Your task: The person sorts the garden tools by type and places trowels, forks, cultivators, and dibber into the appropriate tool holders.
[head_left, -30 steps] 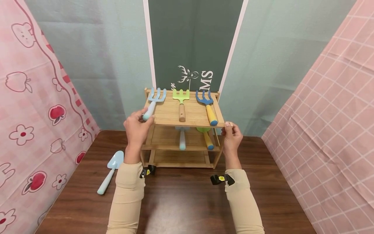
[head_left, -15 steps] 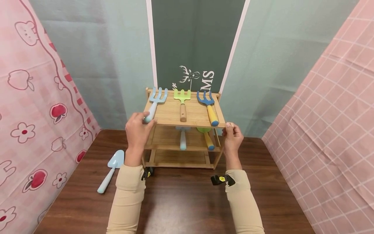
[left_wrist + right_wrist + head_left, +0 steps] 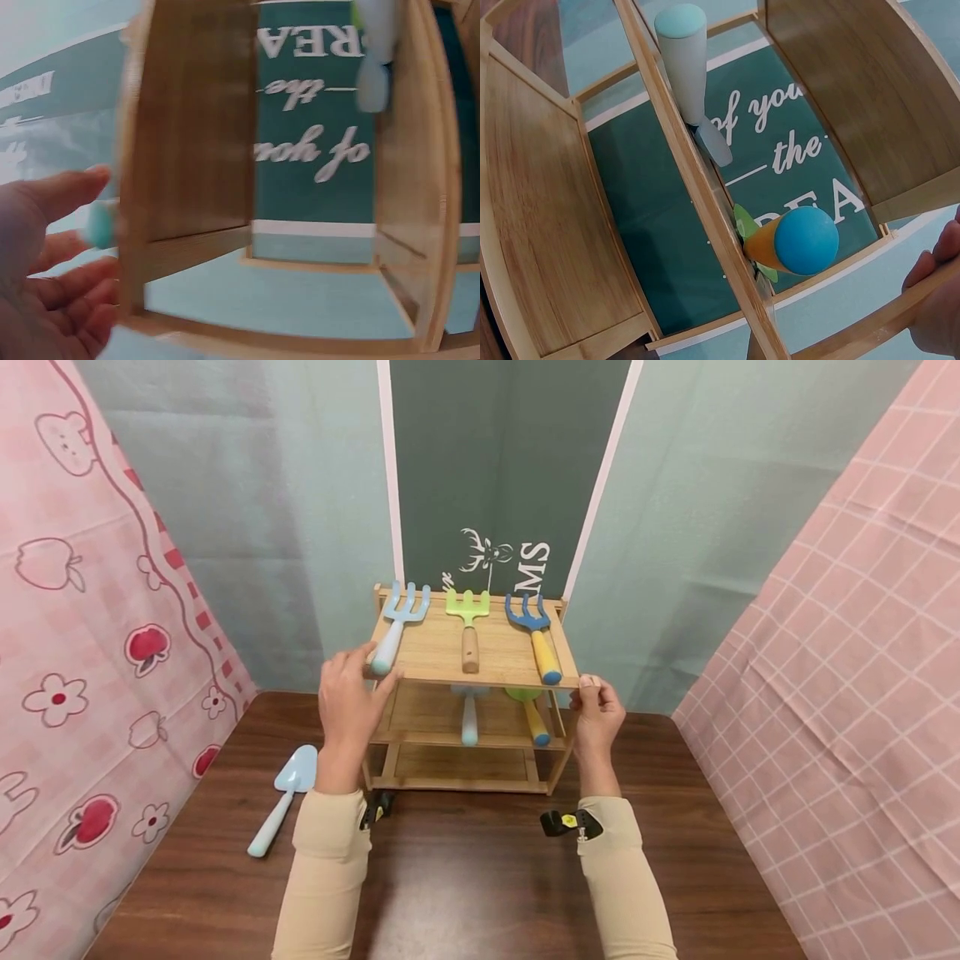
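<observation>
A wooden three-tier shelf (image 3: 435, 647) stands on the table. My left hand (image 3: 348, 702) is at its left front corner, fingers loosely spread around the handle end of a light blue garden hand fork (image 3: 390, 639). In the left wrist view, a gap shows between the thumb and the fork's teal handle tip (image 3: 101, 226). My right hand (image 3: 597, 712) pinches the top tier's right front corner. Also on the top tier lie a green hand fork (image 3: 468, 639) with a wooden handle and a blue hand fork (image 3: 542, 643) with a yellow handle.
On the middle tier lie a pale blue-handled tool (image 3: 469, 722) and a yellow-handled tool (image 3: 536, 722) with a green head; their heads are partly hidden. A light blue trowel (image 3: 288, 789) lies on the brown table (image 3: 465, 877), left of the shelf. Fabric curtains hang around.
The light blue fork's handle has come slightly toward the shelf's front edge, and my left fingers have loosened from it. My right hand keeps its place at the corner.
</observation>
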`<state>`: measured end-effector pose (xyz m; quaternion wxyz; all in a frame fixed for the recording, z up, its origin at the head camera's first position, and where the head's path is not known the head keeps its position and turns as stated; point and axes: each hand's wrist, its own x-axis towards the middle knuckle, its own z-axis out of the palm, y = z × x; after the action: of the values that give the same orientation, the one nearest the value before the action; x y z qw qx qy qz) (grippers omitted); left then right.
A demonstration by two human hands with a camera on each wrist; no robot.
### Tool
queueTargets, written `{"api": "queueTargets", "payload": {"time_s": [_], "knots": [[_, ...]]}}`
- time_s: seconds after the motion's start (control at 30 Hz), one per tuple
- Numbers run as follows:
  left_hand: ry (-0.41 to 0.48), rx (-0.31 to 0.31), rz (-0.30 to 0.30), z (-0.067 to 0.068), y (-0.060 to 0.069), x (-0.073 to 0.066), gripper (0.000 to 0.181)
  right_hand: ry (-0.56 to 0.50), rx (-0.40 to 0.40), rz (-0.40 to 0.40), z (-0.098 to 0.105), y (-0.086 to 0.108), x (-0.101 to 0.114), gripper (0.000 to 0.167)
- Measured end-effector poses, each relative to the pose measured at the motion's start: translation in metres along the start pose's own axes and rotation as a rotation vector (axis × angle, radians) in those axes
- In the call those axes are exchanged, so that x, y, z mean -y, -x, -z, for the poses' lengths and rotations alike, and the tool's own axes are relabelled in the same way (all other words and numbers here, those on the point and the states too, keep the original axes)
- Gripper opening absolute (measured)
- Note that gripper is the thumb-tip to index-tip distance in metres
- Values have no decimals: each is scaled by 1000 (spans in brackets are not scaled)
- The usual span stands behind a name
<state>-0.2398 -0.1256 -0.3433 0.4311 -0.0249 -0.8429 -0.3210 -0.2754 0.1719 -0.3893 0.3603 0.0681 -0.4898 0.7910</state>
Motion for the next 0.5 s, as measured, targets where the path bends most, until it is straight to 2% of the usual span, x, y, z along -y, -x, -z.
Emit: {"api": "queueTargets", "payload": {"time_s": [0.13, 0.37, 0.43, 0.5], "knots": [[-4, 25, 15, 15, 11, -3, 52, -7, -4, 9, 0, 1, 0, 7], [-28, 138, 68, 35, 22, -5, 47, -7, -1, 16, 7, -5, -13, 7], [-39, 186, 90, 40, 25, -6, 47, -5, -2, 7, 10, -7, -18, 7], [-65, 259, 105, 45, 27, -7, 48, -6, -7, 5, 12, -8, -21, 6]]}}
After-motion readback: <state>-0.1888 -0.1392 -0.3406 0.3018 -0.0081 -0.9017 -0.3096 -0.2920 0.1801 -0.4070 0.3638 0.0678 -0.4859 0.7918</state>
